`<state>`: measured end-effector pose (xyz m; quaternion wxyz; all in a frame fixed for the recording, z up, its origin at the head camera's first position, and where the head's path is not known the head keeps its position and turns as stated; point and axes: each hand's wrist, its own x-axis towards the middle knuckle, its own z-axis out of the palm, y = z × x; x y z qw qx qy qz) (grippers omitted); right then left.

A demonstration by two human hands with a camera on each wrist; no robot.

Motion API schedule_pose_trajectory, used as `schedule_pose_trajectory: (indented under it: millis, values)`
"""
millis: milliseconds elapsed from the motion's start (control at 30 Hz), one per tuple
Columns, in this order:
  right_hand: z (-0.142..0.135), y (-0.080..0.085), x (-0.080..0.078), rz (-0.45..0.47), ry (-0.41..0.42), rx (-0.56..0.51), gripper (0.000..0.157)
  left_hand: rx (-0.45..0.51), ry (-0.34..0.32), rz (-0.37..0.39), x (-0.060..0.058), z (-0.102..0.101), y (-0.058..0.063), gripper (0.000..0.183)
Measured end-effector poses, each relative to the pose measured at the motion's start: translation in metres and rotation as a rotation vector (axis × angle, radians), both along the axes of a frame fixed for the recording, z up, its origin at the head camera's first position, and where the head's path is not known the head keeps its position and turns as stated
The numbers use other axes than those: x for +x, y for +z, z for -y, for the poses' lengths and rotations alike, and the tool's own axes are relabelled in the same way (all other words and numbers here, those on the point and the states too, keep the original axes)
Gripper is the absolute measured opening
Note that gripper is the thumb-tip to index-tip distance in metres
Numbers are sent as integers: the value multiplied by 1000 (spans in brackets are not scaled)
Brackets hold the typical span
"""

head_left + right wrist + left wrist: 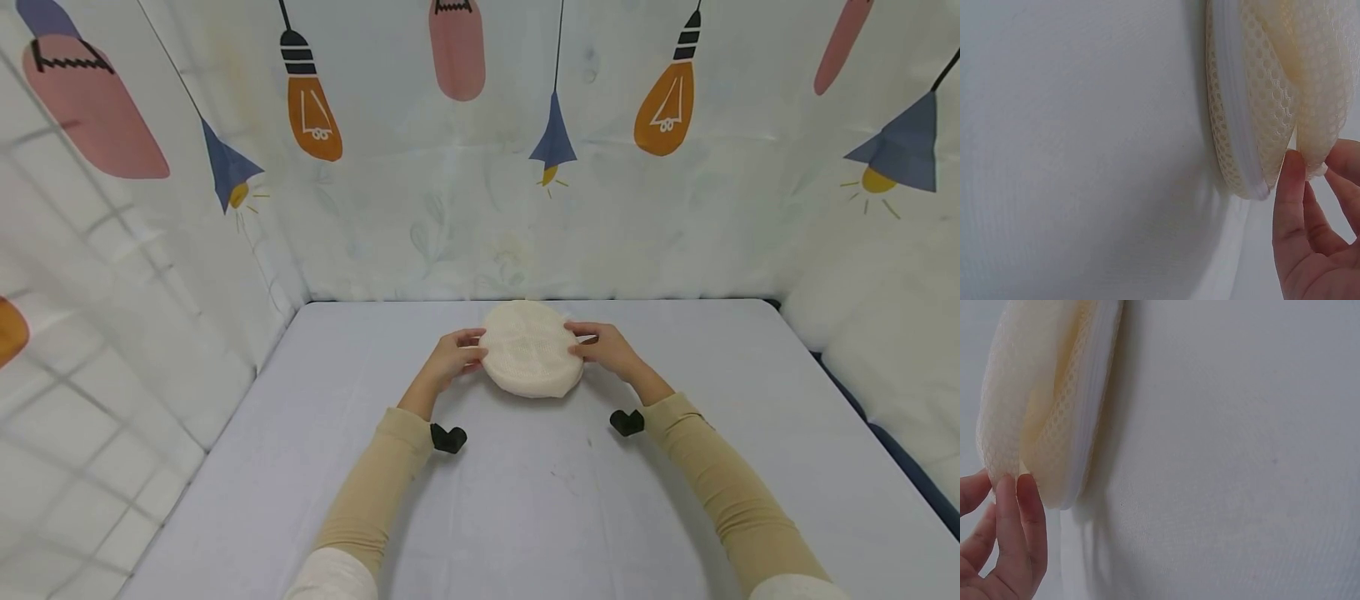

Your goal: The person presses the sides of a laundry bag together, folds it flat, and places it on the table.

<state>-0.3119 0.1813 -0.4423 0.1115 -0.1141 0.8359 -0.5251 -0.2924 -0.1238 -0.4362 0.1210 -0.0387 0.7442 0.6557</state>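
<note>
A round, cream-coloured mesh laundry bag is near the far edge of the table in the head view, between both hands. My left hand pinches its left edge, and my right hand pinches the right edge. Up close in the left wrist view, the soft mesh folds over above the left fingertips. A white zip band runs along the side of the bag in the right wrist view. There the right thumb and fingers hold a gathered flap of mesh, with a gap between flap and zip side.
A white-covered table spreads out around the bag. Behind it hangs a pale curtain printed with lamps and bulbs, continuing along both sides. Dark heart-shaped pieces sit at the sleeve cuffs.
</note>
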Motion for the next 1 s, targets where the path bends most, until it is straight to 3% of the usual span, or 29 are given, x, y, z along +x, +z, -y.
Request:
schedule_pose_trajectory:
  millis: [300, 1000]
  values:
    - [1, 3, -1, -54, -20, 108, 52, 10, -3, -5, -1, 1, 0, 51]
    - [4, 0, -1, -53, -29, 194, 51, -18, 28, -2, -1, -2, -3, 49]
